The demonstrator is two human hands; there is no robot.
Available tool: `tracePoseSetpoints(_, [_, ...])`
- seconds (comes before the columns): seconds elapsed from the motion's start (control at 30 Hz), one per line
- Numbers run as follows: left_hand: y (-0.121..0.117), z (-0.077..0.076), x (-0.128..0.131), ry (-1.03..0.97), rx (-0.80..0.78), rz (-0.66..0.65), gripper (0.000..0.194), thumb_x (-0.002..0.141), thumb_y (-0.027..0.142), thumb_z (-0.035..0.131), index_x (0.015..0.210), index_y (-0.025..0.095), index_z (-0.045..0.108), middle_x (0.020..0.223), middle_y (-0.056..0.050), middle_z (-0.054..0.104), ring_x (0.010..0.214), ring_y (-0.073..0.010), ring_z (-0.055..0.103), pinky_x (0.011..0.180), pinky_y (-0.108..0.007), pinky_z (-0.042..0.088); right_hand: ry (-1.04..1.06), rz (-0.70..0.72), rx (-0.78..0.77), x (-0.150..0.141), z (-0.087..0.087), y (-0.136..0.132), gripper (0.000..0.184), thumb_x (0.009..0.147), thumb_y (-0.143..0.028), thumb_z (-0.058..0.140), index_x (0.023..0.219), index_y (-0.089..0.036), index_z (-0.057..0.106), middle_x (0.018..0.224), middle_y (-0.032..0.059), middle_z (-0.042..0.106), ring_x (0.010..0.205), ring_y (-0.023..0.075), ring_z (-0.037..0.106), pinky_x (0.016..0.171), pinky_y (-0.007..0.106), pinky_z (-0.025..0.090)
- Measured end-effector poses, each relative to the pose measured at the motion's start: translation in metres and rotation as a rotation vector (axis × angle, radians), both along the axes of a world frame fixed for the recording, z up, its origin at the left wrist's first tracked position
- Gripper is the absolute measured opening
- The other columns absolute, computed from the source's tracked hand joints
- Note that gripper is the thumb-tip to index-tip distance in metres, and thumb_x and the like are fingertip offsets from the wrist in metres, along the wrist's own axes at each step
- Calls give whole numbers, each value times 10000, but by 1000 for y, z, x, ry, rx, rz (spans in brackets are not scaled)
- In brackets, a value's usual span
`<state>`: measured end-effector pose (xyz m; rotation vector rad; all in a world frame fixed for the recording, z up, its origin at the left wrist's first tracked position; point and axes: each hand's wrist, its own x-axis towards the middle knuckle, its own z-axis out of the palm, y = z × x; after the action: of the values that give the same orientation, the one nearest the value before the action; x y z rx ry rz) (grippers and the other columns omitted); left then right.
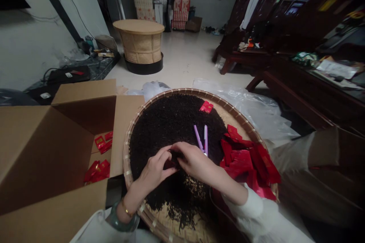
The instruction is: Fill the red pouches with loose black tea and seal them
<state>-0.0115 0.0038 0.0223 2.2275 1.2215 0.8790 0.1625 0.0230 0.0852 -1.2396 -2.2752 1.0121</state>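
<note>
A round woven tray [129,136] holds a wide heap of dark loose tea leaves [168,121]. My left hand [155,171] and my right hand [194,161] meet over the heap, fingers pinched together on a small red packet [170,164] mostly hidden between them. A pair of purple tongs [202,138] pokes out from behind my right hand; whether that hand holds it I cannot tell. A pile of empty red packets [245,159] lies on the tray's right side. One red packet [206,106] rests on the far leaves.
An open cardboard box [57,152] at my left holds several red packets [98,169]. Clear plastic sheeting [256,108] lies beyond the tray. A round wicker stand [141,41] is on the floor farther off; dark wooden furniture [299,83] lines the right.
</note>
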Motion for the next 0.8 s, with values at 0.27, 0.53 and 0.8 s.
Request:
tracePoseSetpoints(0.27, [1,-7,-2,-15,96,5,184,783,217,656,847,197,484,1141,-128,632,939,-210,668,754,-311,561,80,-187,115,6,-18,15,287,883,-100,405,1033,-197,629,971,76,676,901,191,628,818,336,484])
tracePoseSetpoints(0.53, [1,-9,-3,-6,115,25,197,784,244,661,845,197,480,1131,-131,645,944,-216,676,747,-309,565,-547,-4,147,10,-68,-3,663,658,-94,704,1280,-227,516,1384,172,426,1169,358,452,879,477,470])
tracePoseSetpoints(0.8, [2,-9,-3,-3,125,30,186,777,249,656,825,200,483,1063,-108,677,1010,-234,661,777,-327,563,-346,-130,97,22,-72,3,282,791,-79,558,1037,-181,652,1050,116,615,961,242,586,818,356,500])
